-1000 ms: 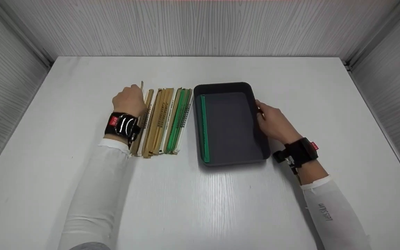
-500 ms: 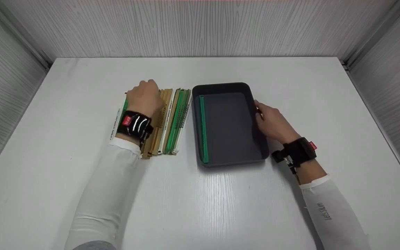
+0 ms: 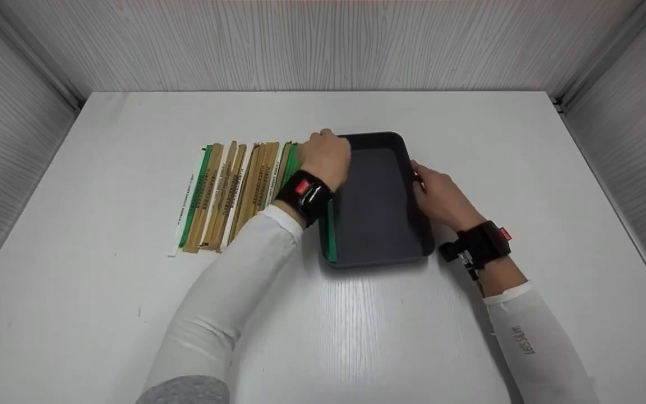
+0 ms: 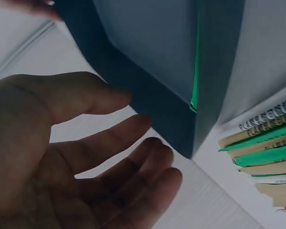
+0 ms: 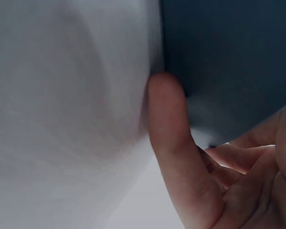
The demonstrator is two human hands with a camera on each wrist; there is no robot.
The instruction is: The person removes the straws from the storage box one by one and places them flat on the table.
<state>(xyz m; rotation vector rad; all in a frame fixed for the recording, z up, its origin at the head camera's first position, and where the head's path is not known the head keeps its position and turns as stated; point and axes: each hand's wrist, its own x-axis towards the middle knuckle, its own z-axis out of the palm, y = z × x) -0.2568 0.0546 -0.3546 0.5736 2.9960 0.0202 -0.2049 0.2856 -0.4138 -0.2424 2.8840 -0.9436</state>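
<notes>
My left hand (image 3: 326, 157) is over the left wall of the dark grey tray (image 3: 379, 224), near its far corner. In the left wrist view its fingers (image 4: 133, 157) and thumb are apart, with nothing between them, beside the tray's corner. A green paper-wrapped straw (image 3: 332, 238) lies inside the tray along the left wall, partly hidden by that hand. My right hand (image 3: 443, 196) holds the tray's right side, one finger (image 5: 169, 114) lying along its outer surface at table level.
Left of the tray, several wrapped straws (image 3: 206, 196) in brown, white and green lie side by side in a row on the white table (image 3: 368, 336). My left forearm covers the row's near right part. Wood-grain panels (image 3: 323, 45) enclose the table's back and sides.
My left hand has swept rightward across the straw row, from its left end to the tray's left wall, uncovering the left straws. The right hand and tray stay in place.
</notes>
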